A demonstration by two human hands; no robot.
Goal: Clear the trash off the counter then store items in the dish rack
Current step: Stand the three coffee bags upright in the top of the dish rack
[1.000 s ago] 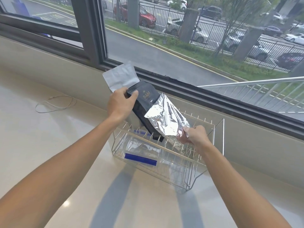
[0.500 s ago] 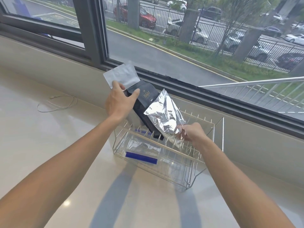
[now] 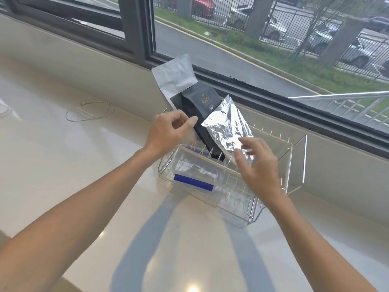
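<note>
Foil pouch [image 3: 226, 129], black bag [image 3: 200, 114] and white pouch [image 3: 173, 77] lean in the dish rack [image 3: 294, 148] — their bottoms hidden. Left hand [image 3: 166, 133] and right hand [image 3: 259, 165] hover loose-fingered, holding nothing — fingers [image 3: 250, 142] blurred.

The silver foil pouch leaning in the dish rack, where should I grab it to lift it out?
Pinch the silver foil pouch at its free upper corner, coming from above: it leans tilted against the black bag, and its lower end sits down among the dish rack wires.
</note>
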